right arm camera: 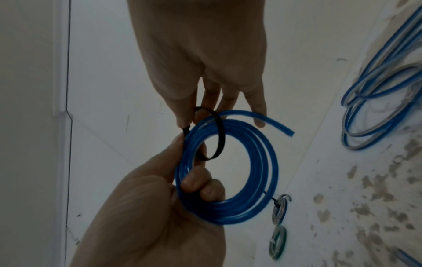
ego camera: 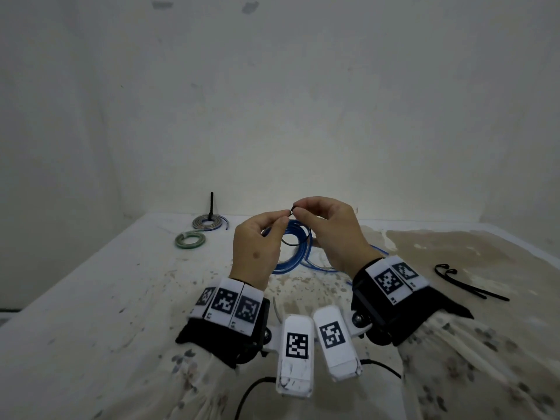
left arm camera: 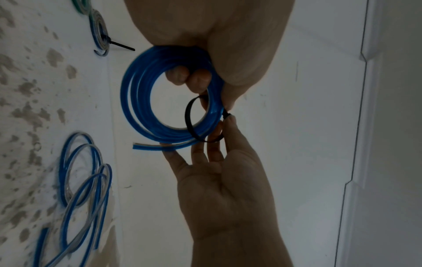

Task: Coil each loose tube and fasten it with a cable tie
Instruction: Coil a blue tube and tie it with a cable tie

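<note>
Both hands (ego camera: 298, 234) raised, fingertips pinching black cable tie (left arm camera: 191, 120) around blue coil (left arm camera: 146, 101)

Both hands up over table (ego camera: 91, 298) mid, near far edge. Left hand (ego camera: 257, 247) left of right hand (ego camera: 330, 234), fingertips meeting. Tube coil (left arm camera: 146, 101) hangs betw. them, above table, not touching it. Cable tie (left arm camera: 194, 122) looped round coil's rim on the side by the fingertips. Loose tubes (left arm camera: 77, 180) on table under & just right of hands. Two tied coils at far left corner: one (ego camera: 209, 222) nearest far edge, tie tail upright; other (ego camera: 190, 240) just in front-left of it. Spare ties (ego camera: 466, 283) on table well right of hands.
</note>
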